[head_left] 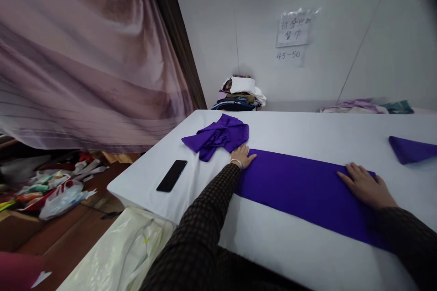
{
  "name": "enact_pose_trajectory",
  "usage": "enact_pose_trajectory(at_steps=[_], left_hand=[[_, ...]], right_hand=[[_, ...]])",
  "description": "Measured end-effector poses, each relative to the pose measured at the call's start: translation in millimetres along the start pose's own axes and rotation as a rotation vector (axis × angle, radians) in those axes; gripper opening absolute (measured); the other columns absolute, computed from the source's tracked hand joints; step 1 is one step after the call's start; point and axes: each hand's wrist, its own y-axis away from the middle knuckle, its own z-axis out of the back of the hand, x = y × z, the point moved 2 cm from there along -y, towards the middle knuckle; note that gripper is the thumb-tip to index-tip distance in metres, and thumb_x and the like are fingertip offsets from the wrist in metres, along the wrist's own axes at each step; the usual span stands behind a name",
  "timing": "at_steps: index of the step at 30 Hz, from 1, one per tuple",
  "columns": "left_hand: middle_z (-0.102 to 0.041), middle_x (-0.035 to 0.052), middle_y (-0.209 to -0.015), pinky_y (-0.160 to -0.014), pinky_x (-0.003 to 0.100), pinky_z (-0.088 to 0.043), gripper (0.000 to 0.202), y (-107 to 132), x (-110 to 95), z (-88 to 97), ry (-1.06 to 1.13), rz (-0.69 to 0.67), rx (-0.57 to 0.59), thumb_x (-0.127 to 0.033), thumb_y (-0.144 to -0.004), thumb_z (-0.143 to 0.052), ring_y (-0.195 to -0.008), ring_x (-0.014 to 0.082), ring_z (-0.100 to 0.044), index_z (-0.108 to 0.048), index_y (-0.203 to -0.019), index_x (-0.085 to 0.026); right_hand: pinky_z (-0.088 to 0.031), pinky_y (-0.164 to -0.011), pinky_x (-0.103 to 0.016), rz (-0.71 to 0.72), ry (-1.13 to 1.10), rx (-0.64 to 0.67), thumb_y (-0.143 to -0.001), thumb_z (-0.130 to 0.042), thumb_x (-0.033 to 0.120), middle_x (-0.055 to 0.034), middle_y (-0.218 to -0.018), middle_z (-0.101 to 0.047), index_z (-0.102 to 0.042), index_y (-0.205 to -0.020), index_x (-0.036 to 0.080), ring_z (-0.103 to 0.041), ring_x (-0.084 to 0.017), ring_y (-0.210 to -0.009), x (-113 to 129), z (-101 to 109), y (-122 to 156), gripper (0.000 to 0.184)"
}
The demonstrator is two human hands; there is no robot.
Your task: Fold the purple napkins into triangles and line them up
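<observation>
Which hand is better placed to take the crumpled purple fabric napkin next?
Probably the left hand: it lies flat on the long purple cloth strip, beside the crumpled purple fabric napkin. The right hand is farther.

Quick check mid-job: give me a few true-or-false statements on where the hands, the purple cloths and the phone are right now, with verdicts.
1. The left hand and the right hand both rest open on the long purple cloth. True.
2. The left hand holds the phone. False: the phone lies on the table, off to the left of that hand and apart from it.
3. A crumpled purple cloth lies just beyond the left hand. True.
4. The long purple cloth is bunched up in a heap. False: it lies flat on the table as a smooth strip.
5. A folded purple piece lies on the table at the right edge of the view. True.
</observation>
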Motion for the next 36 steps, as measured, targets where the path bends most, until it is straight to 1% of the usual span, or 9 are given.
enact_pose_trajectory(at_steps=[4, 10, 13, 19, 23, 28, 30, 33, 36], left_hand=[[-0.018, 0.0110, -0.153, -0.110, 0.051, -0.018, 0.079, 6, 3, 4.1, 0.030, 0.068, -0.004, -0.069, -0.083, -0.014, -0.139, 0.0289, -0.019, -0.026, -0.142, -0.017], [-0.016, 0.0082, -0.154, -0.113, 0.050, -0.007, 0.084, 20, -81, -15.5, 0.008, -0.289, -0.062, -0.071, -0.081, -0.009, -0.142, 0.0246, -0.008, -0.024, -0.144, -0.016], [-0.017, 0.0074, -0.154, -0.114, 0.050, -0.006, 0.088, 22, -107, -27.9, 0.012, -0.360, -0.039, -0.073, -0.079, -0.011, -0.141, 0.0254, -0.007, -0.025, -0.144, -0.016], [-0.018, 0.0071, -0.154, -0.113, 0.052, -0.007, 0.088, 18, -103, -34.8, 0.029, -0.322, -0.037, -0.073, -0.079, -0.009, -0.141, 0.0246, -0.008, -0.026, -0.143, -0.016], [-0.018, 0.0063, -0.154, -0.113, 0.052, -0.009, 0.086, 18, -103, -34.3, -0.001, -0.315, -0.037, -0.072, -0.080, -0.009, -0.141, 0.0253, -0.009, -0.025, -0.144, -0.017], [-0.017, 0.0062, -0.154, -0.113, 0.053, -0.008, 0.069, 15, -104, -33.8, -0.045, -0.329, -0.031, -0.055, -0.087, -0.016, -0.141, 0.0251, -0.008, -0.023, -0.145, -0.017], [-0.017, 0.0051, -0.154, -0.112, 0.054, -0.008, 0.062, 13, -103, -34.8, -0.055, -0.344, -0.008, -0.044, -0.088, -0.019, -0.141, 0.0244, -0.008, -0.021, -0.145, -0.019], [-0.017, 0.0038, -0.154, -0.112, 0.054, -0.009, 0.060, 9, -101, -36.4, -0.048, -0.334, -0.013, -0.040, -0.089, -0.020, -0.141, 0.0235, -0.009, -0.021, -0.145, -0.021], [-0.019, 0.0047, -0.154, -0.113, 0.052, -0.008, 0.063, 7, -101, -37.2, -0.027, -0.312, -0.042, -0.049, -0.089, -0.018, -0.141, 0.0229, -0.011, -0.025, -0.144, -0.019]], right_hand=[[-0.023, -0.105, -0.054, -0.010, 0.088, 0.049, -0.085, -0.018, 0.051, -0.0142, -0.148, -0.031, -0.039, -0.138, 0.020, -0.023, -0.027, -0.137, 0, 0, -2, 0.064], [-0.025, -0.104, -0.051, -0.022, 0.093, 0.052, -0.087, -0.019, 0.051, -0.0145, -0.148, -0.030, -0.039, -0.138, 0.022, -0.022, -0.027, -0.138, 3, 5, -1, 0.063], [-0.024, -0.105, -0.051, -0.031, 0.102, 0.080, -0.088, -0.018, 0.051, -0.0144, -0.149, -0.027, -0.036, -0.140, 0.019, -0.021, -0.027, -0.138, 3, 5, 1, 0.064], [-0.026, -0.104, -0.059, -0.034, 0.140, 0.111, -0.088, -0.022, 0.049, -0.0153, -0.147, -0.032, -0.039, -0.138, 0.015, -0.027, -0.031, -0.135, -2, 11, -7, 0.062], [-0.017, -0.105, -0.063, -0.078, 0.166, 0.098, -0.088, -0.022, 0.056, -0.0157, -0.148, -0.029, -0.040, -0.137, 0.013, -0.022, -0.034, -0.137, 45, 21, -10, 0.068], [-0.011, -0.109, -0.055, 0.281, -0.007, 0.172, -0.091, -0.021, 0.054, -0.0115, -0.150, -0.025, -0.032, -0.142, 0.016, -0.016, -0.028, -0.139, 174, 7, -11, 0.065], [-0.012, -0.109, -0.054, 0.358, -0.098, 0.205, -0.093, -0.015, 0.052, -0.0110, -0.150, -0.026, -0.029, -0.143, 0.016, -0.016, -0.026, -0.139, 207, -2, -12, 0.064], [-0.012, -0.110, -0.053, 0.398, -0.157, 0.216, -0.093, -0.014, 0.054, -0.0098, -0.150, -0.027, -0.026, -0.145, 0.019, -0.017, -0.024, -0.139, 213, -8, -15, 0.064], [-0.011, -0.110, -0.053, 0.381, -0.092, 0.186, -0.092, -0.020, 0.057, -0.0078, -0.150, -0.027, -0.029, -0.143, 0.022, -0.018, -0.024, -0.139, 173, -4, -17, 0.063]])
